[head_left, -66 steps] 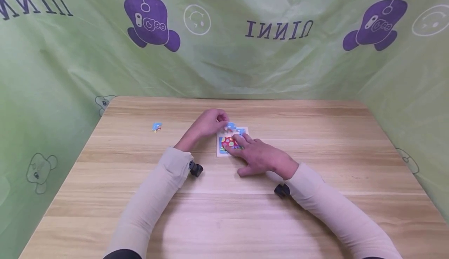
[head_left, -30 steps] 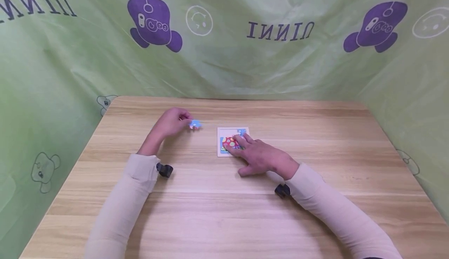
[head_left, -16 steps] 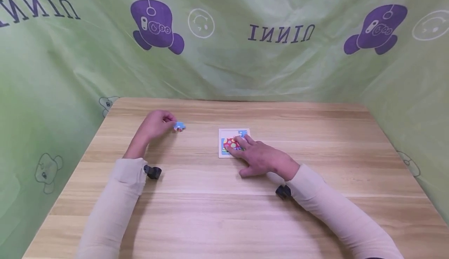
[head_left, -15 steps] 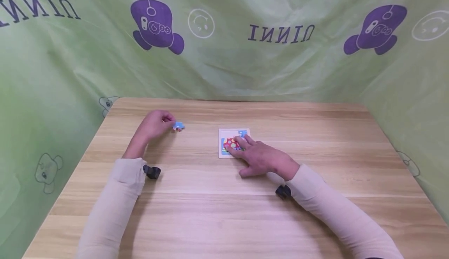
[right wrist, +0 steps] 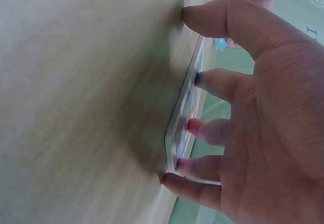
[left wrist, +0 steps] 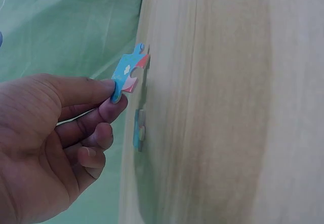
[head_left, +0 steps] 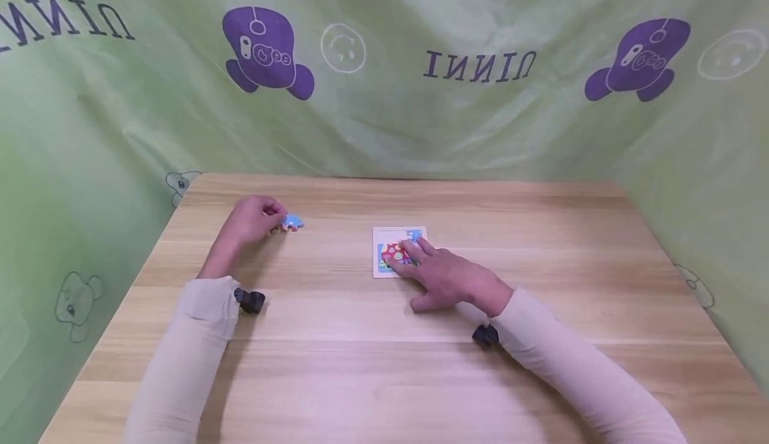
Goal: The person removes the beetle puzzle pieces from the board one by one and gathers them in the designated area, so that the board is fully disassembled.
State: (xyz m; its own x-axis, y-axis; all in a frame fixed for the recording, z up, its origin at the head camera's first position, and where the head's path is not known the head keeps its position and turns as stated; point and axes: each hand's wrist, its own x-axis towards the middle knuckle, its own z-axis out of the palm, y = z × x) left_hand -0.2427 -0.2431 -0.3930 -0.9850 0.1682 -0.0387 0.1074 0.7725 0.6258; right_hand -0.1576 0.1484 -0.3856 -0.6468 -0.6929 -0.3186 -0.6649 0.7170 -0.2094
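My left hand (head_left: 251, 219) pinches a blue jigsaw piece (left wrist: 127, 72) with pink patches between thumb and index finger, a little above the table at the left. Beneath it a second jigsaw piece (left wrist: 137, 130) lies on the wood in the left wrist view; the hand mostly covers that one in the head view. Near the middle is a small framed puzzle board (head_left: 389, 234) with a red, spotted picture and a bare strip along its top. Spread over its right part, my right hand (head_left: 446, 277) rests fingertips on the board, its thumb tip on the table.
The light wooden table (head_left: 360, 377) reaches back to a green printed curtain (head_left: 384, 123), which also hangs along both sides. Each sleeve cuff carries a small black wrist camera (head_left: 249, 300).
My left hand has carried the jigsaw piece away from the puzzle board, leftward to above the other loose piece. The right hand has stayed on the board. The view has tipped slightly upward.
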